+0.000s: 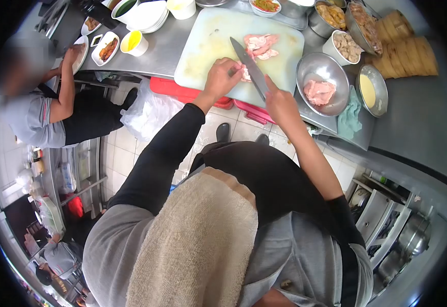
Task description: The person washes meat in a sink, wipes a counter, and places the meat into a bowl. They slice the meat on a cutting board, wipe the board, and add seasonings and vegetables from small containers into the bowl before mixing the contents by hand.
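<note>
My right hand [280, 105] is wrapped round the handle of a kitchen knife [249, 65], its broad blade pointing up and left across a white cutting board [198, 56]. With bent fingers, my left hand [222, 77] grips a small piece of raw meat [246, 74] just left of the blade. Beyond the knife, more pale pink raw meat [261, 45] lies on the board. A steel bowl [336, 69] stands to the right of the board, with a lump of raw meat [319, 92] inside it.
A green cloth [350, 116] hangs at the counter edge, near a bowl of yellow liquid [367, 91]. Containers of food [346, 47] and bamboo steamers [405, 53] stand at the right. A red bin [170, 88] and plastic bag [149, 110] are below. At left, a co-worker [34, 112] holds a plate.
</note>
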A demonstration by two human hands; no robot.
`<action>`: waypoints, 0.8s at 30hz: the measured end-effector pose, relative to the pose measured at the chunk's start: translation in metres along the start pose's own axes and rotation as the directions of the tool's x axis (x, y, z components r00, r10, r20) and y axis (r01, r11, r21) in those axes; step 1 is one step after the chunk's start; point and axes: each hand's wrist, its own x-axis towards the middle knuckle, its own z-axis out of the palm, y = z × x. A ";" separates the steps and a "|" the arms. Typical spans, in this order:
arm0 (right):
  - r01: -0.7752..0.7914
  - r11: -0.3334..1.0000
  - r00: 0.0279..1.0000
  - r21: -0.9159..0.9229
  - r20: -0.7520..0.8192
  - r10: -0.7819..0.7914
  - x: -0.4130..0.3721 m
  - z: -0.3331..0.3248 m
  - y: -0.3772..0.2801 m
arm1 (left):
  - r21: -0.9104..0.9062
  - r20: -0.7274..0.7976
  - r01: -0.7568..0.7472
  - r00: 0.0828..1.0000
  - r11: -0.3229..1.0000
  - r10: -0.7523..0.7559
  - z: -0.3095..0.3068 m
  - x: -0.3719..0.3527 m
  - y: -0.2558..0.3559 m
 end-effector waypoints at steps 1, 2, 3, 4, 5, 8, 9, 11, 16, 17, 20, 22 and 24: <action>0.020 0.999 0.999 0.027 -0.027 -0.019 0.012 0.005 -0.005 | -0.004 -0.006 -0.011 1.000 1.000 0.011 0.000 0.001 0.000; 0.041 0.998 0.998 0.054 -0.054 -0.038 0.017 0.007 -0.007 | -0.004 -0.003 -0.015 1.000 1.000 0.015 0.000 0.001 -0.001; 0.038 0.998 0.998 0.056 -0.057 -0.035 0.017 0.007 -0.008 | -0.015 -0.014 -0.016 1.000 1.000 0.016 0.001 0.000 -0.001; 0.025 1.000 0.999 0.019 -0.026 -0.024 0.015 0.007 -0.009 | -0.025 -0.024 -0.019 1.000 1.000 0.018 0.000 0.000 -0.001; 0.011 1.000 1.000 -0.020 0.004 -0.011 0.014 0.006 -0.008 | -0.025 -0.020 -0.025 0.999 0.999 0.024 -0.001 0.000 0.000; 0.034 0.998 0.999 -0.049 0.023 -0.033 -0.014 0.008 0.001 | -0.003 -0.012 0.001 1.000 1.000 -0.001 -0.001 0.001 0.003; 0.036 0.998 0.999 -0.051 0.023 -0.035 -0.025 0.006 0.003 | -0.014 -0.018 -0.016 1.000 1.000 0.015 -0.001 0.000 0.002; 0.046 0.995 0.992 -0.085 0.122 -0.036 -0.048 0.004 0.006 | -0.023 -0.019 -0.031 0.999 0.999 0.031 -0.001 -0.003 -0.001; 0.082 0.995 0.991 -0.054 0.109 -0.076 -0.094 -0.006 0.022 | -0.016 0.023 0.025 0.999 1.000 -0.025 -0.001 -0.003 0.000; 0.101 0.995 0.989 -0.026 0.108 -0.098 -0.104 -0.011 0.029 | -0.016 0.021 0.020 1.000 1.000 -0.020 -0.003 -0.001 0.000; 0.028 0.996 0.985 0.088 0.166 -0.042 -0.146 -0.040 0.049 | 0.066 0.110 -0.197 0.976 0.978 0.189 -0.013 -0.002 0.004; -0.031 0.992 0.987 0.122 0.163 0.011 -0.167 -0.065 0.049 | 0.155 0.119 -0.164 0.982 0.974 0.147 -0.022 0.002 0.019; -0.091 0.984 0.985 0.153 0.158 0.067 -0.179 -0.073 0.050 | 0.203 0.176 -0.150 0.978 0.968 0.115 -0.010 0.007 0.032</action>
